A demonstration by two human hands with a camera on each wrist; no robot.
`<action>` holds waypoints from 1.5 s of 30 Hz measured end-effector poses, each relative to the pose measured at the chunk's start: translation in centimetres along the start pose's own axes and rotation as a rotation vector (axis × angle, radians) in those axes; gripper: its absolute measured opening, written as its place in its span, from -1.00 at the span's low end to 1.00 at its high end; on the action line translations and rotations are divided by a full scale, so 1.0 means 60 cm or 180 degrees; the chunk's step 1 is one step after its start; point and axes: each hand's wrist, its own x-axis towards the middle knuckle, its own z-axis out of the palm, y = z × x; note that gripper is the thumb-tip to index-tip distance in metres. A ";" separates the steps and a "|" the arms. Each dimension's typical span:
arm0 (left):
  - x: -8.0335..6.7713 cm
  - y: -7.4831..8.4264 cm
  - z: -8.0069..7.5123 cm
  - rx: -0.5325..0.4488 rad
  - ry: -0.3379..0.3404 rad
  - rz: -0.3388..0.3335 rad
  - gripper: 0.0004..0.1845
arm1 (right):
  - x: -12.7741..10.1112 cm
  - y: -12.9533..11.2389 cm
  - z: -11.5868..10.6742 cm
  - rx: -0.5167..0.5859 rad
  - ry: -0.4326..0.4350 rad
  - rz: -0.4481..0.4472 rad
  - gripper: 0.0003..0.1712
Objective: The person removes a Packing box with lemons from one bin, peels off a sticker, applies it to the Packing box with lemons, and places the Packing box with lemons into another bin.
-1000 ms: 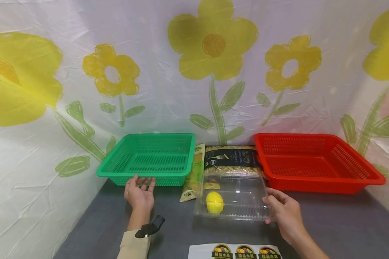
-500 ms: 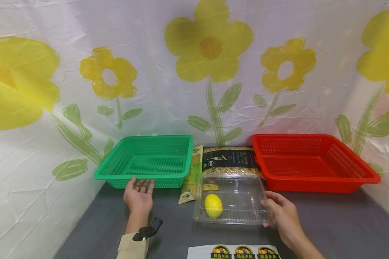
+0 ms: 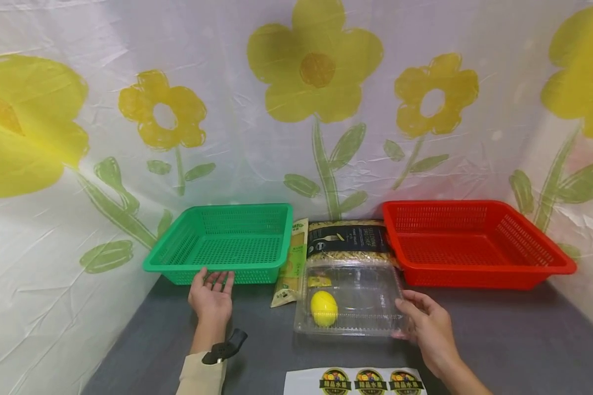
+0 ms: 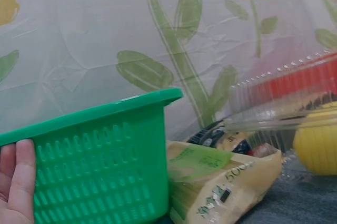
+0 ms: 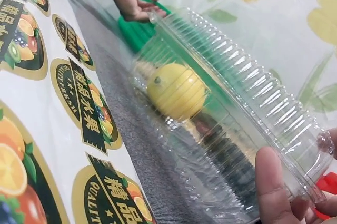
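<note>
Your left hand (image 3: pixel 211 296) rests open against the green basket (image 3: pixel 227 241). Mid-worktop, the clear clamshell box (image 3: pixel 351 302) holds a lemon (image 3: pixel 323 308); your right hand (image 3: pixel 427 329) pinches its right edge. It looks light, thin and easily crushed, so grip the stiffer rim.

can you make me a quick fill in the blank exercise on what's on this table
1. The clear plastic box holds one yellow ____.
2. The left hand touches the ____ basket.
3. The right hand grips the box's ____ end.
4. The sticker sheet shows ____ round labels.

Missing words: lemon; green; right; three
</note>
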 end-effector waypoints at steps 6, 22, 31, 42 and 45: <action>-0.006 -0.007 0.000 0.0037 -0.0045 -0.0032 -0.76 | -0.001 -0.002 0.002 0.0071 -0.0113 -0.0012 -0.46; -0.030 -0.007 -0.001 0.0366 -0.0160 0.0098 -0.86 | -0.002 -0.010 -0.010 -0.0889 0.0193 -0.0222 -0.46; -0.051 -0.017 0.001 0.1190 -0.0406 0.0283 -0.89 | -0.005 -0.022 -0.007 -0.1222 0.0326 -0.0441 -0.49; -0.090 -0.036 0.015 0.2182 -0.1124 0.0661 -0.77 | -0.016 -0.021 -0.004 -0.1813 0.0664 -0.1330 -0.60; -0.109 -0.040 0.018 0.2470 -0.1312 0.0758 -0.80 | -0.023 -0.023 0.001 -0.1850 0.0628 -0.1669 -0.64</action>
